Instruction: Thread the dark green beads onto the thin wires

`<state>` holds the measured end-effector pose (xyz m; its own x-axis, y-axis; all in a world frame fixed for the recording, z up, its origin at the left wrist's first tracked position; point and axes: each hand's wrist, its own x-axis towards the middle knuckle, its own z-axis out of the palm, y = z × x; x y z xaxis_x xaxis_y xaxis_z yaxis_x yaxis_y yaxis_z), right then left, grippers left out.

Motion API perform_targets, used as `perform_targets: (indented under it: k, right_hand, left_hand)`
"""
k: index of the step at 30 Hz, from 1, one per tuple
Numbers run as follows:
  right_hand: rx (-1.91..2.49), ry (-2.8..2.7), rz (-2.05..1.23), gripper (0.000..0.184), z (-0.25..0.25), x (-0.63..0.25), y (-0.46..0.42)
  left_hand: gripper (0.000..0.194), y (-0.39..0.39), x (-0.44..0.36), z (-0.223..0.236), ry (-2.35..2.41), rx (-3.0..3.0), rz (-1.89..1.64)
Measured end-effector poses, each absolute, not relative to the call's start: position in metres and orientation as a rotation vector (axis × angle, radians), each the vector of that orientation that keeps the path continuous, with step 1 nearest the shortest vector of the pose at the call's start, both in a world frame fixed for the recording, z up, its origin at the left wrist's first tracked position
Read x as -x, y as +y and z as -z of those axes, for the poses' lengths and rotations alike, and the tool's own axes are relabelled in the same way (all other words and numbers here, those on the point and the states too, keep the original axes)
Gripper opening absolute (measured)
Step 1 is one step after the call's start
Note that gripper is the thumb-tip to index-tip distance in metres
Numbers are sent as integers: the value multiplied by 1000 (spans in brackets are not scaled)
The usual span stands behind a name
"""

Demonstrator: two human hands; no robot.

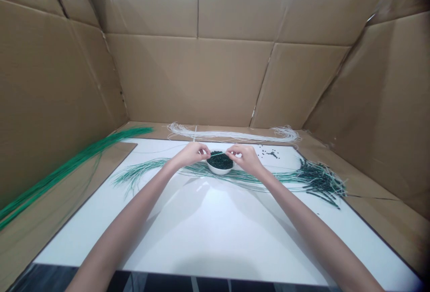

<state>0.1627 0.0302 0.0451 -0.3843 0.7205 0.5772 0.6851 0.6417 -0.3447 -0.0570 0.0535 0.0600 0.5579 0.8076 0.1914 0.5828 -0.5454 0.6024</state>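
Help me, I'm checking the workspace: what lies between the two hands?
The head view shows a thin strand between left hand and right hand, over the bowl of dark beads.

2 hands (196,152) (244,156) pinching strand (218,154) above bead bowl (220,170).

1. The bowl (219,171) is showing plain white, and the beads (220,161) in it are looking very dark green.
2. The short strand (217,154) above them is appearing pale green.
3. The left bundle (77,160) is glowing vivid green; the far bundle (231,135) is showing white.
4. The middle strands (137,170) are showing green, their right cluster (319,176) mixing blackish green with pale streaks.
5. The tabletop (215,229) is gleaming white; the cardboard (188,77) is showing brown, with darker lines.
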Motion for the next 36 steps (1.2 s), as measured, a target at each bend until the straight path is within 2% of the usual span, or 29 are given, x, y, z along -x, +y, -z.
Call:
perform_targets:
  k: [10, 13, 17, 23, 28, 32, 36]
  right_hand:
    - [1132, -2105, -140, 16, -55, -158, 24]
    - [1245, -2138, -369, 17, -50, -158, 30]
    - [1361, -2318, -612, 33, -39, -150, 43]
    - [1394, -2534, -424, 18, -32, -134, 54]
    - [1343, -2454, -414, 15, -32, -136, 50]
    - [1240, -2287, -500, 17, -33, -141, 46]
    - [1116, -2089, -784, 19, -32, -142, 41]
  left_hand:
    - [25, 39, 32, -55, 947, -2101, -870]
    - [22, 41, 28, -46, 1101, -2039, -922]
    - [16, 44, 29, -35, 1312, -2043, -1013]
    - [14, 40, 25, -21, 1442, -1980, -1171]
    - [15, 31, 19, -5, 1413, -2015, -1388]
    - [16, 22, 16, 3, 1338, -2055, -1437]
    - [15, 15, 13, 5, 1304, -2115, -1450]
